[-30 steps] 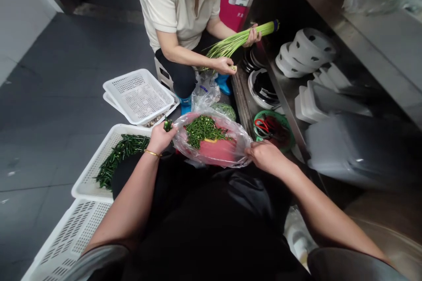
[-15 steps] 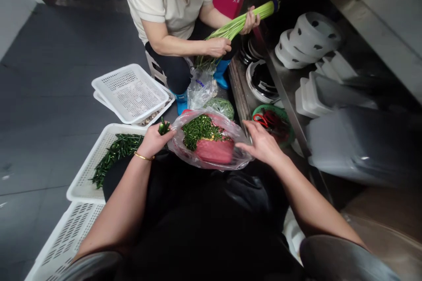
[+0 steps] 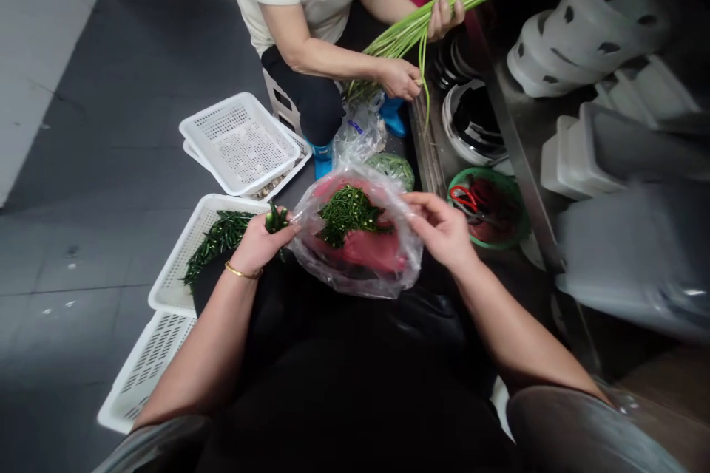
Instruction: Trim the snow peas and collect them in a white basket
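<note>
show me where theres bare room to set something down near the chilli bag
Bare dark floor lies left of the white baskets. The upturned top basket also offers a flat back. Crowded: the gap between the bag and the other person's feet, and the steel shelf with bowls and containers.
</note>
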Available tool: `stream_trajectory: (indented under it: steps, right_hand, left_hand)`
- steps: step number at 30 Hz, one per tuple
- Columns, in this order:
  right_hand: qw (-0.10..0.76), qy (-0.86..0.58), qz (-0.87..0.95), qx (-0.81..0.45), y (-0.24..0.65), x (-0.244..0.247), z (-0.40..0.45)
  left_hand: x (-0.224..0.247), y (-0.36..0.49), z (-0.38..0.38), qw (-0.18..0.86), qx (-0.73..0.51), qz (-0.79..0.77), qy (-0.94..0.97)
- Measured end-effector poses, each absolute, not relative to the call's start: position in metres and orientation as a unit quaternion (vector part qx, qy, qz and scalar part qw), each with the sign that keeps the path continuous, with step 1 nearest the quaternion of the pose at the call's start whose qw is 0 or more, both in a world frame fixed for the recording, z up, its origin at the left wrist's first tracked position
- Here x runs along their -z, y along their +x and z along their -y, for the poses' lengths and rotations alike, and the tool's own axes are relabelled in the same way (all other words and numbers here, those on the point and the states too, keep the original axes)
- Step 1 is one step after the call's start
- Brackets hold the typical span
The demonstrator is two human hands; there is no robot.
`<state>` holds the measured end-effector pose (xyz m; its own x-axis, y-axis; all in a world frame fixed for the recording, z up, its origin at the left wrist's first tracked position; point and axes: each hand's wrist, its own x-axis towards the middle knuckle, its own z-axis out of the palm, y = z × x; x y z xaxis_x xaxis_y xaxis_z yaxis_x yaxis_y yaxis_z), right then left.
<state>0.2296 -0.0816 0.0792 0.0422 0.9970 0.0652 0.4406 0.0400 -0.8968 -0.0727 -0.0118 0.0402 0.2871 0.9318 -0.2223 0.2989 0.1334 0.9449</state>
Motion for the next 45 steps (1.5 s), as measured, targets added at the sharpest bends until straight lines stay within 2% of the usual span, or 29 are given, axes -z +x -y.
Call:
stream_trajectory:
  steps: [3, 6, 9, 13, 15, 17, 19, 22, 24, 28, 31, 34, 35, 37, 39, 41, 43, 45]
  right_hand:
    - [0.369, -0.538, 0.652, -0.386, 0.196, -0.068, 0.080]
    - [0.355, -0.523, 0.682, -0.368, 0.184, -0.054, 0.076]
    - [0.362, -0.570, 0.665, -0.320, 0.197, -0.052, 0.075]
    - [0.309, -0.622, 0.689, -0.205, 0.218, -0.072, 0.087]
    - [0.296, -0.616, 0.717, -0.138, 0.216, -0.083, 0.095]
    - [0.279, -0.582, 0.752, -0.130, 0.204, -0.085, 0.098]
    - [0.194, -0.558, 0.784, -0.191, 0.185, -0.073, 0.090]
    - [-0.026, -0.576, 0.769, -0.275, 0.151, -0.035, 0.066]
    - [-0.086, -0.597, 0.749, -0.274, 0.132, -0.009, 0.052]
    - [-0.103, -0.619, 0.734, -0.260, 0.120, 0.018, 0.041]
    - [-0.079, -0.629, 0.725, -0.268, 0.139, 0.015, 0.040]
    - [-0.030, -0.645, 0.709, -0.283, 0.168, 0.001, 0.040]
    - [0.008, -0.653, 0.693, -0.306, 0.176, -0.005, 0.042]
    - [0.137, -0.651, 0.632, -0.398, 0.184, -0.019, 0.047]
    - [0.290, -0.604, 0.543, -0.506, 0.184, -0.036, 0.056]
    - [0.387, -0.541, 0.486, -0.567, 0.177, -0.052, 0.065]
    - [0.424, -0.508, 0.471, -0.583, 0.170, -0.066, 0.073]
    - [0.426, -0.494, 0.470, -0.594, 0.165, -0.073, 0.077]
  left_hand:
    - [-0.046, -0.059, 0.015, 0.556, -0.294, -0.513, 0.584]
    - [-0.049, -0.055, 0.020, 0.550, -0.287, -0.505, 0.601]
    - [-0.049, -0.063, 0.025, 0.544, -0.296, -0.511, 0.596]
    - [-0.045, -0.075, 0.031, 0.531, -0.291, -0.521, 0.602]
    - [-0.043, -0.077, 0.032, 0.522, -0.278, -0.514, 0.621]
    - [-0.042, -0.077, 0.032, 0.514, -0.270, -0.503, 0.641]
    - [-0.041, -0.076, 0.032, 0.509, -0.272, -0.499, 0.647]
    - [-0.040, -0.075, 0.032, 0.505, -0.281, -0.504, 0.642]
    - [-0.037, -0.075, 0.032, 0.499, -0.289, -0.502, 0.645]
    - [-0.029, -0.078, 0.033, 0.474, -0.289, -0.492, 0.671]
    - [-0.031, -0.083, 0.034, 0.451, -0.292, -0.506, 0.674]
    - [-0.047, -0.085, 0.039, 0.380, -0.331, -0.553, 0.664]
    - [-0.054, -0.083, 0.041, 0.348, -0.348, -0.564, 0.663]
    - [-0.067, -0.073, 0.046, 0.306, -0.367, -0.555, 0.681]
    - [-0.074, -0.057, 0.051, 0.321, -0.349, -0.504, 0.722]
    - [-0.075, -0.038, 0.053, 0.364, -0.307, -0.452, 0.755]
    - [-0.071, -0.022, 0.053, 0.400, -0.272, -0.428, 0.763]
    - [-0.066, -0.012, 0.054, 0.431, -0.251, -0.415, 0.761]
